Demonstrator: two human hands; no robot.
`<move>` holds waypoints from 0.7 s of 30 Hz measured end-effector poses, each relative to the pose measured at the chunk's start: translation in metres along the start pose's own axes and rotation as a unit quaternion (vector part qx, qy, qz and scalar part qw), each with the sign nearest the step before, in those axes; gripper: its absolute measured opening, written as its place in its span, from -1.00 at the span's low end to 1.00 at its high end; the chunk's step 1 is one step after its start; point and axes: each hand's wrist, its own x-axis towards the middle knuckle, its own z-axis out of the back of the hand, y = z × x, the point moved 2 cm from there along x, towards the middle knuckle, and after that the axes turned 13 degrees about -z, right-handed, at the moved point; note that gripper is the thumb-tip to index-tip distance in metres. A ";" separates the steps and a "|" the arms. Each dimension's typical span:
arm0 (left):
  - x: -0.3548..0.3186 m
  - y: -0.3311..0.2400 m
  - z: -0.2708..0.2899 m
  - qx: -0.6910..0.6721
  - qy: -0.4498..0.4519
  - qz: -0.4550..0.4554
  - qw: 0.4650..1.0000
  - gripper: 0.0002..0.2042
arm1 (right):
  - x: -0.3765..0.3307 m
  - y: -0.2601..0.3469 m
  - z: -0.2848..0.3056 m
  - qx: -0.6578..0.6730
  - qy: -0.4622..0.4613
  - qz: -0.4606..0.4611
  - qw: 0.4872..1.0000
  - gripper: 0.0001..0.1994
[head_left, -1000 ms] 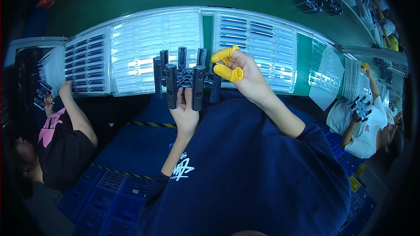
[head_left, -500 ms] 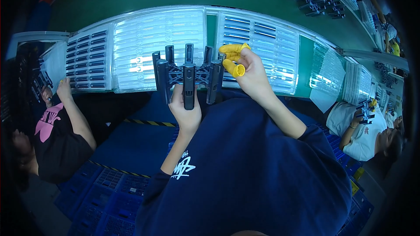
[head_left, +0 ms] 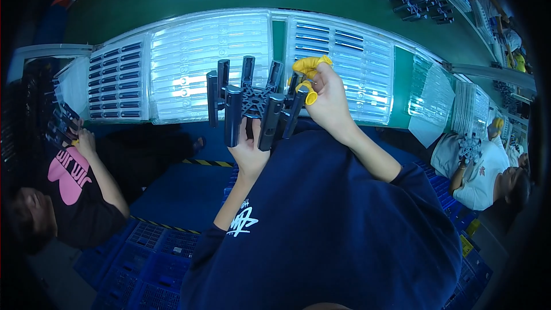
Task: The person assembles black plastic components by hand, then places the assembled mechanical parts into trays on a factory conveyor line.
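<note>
A dark moulded part [head_left: 252, 106], a latticed hub ringed with tubes, is gripped by the left hand [head_left: 251, 152] and right hand [head_left: 324, 100], centre frame; clear trays [head_left: 212, 63] are lined behind.

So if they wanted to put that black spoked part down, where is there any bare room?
Little room: clear trays cover the bench. Bare green shows in a narrow strip between the two middle trays and a wider gap right of the right hand. The left hand holds the black part.
</note>
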 end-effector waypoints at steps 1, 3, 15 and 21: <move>0.003 -0.001 0.000 0.037 0.010 -0.032 0.999 -0.88 | -0.001 0.002 0.000 0.045 0.012 -0.016 0.999 -0.77; 0.002 0.010 0.004 0.076 0.006 0.025 0.997 -0.88 | -0.001 0.008 0.002 0.091 0.026 -0.032 0.995 -0.79; 0.005 0.015 0.000 -0.017 -0.071 0.095 0.993 -0.88 | -0.005 0.009 0.002 -0.013 0.141 -0.058 0.988 -0.75; 0.004 0.012 -0.001 -0.036 -0.099 0.090 0.990 -0.84 | -0.014 0.001 -0.001 0.063 0.119 -0.052 0.989 -0.71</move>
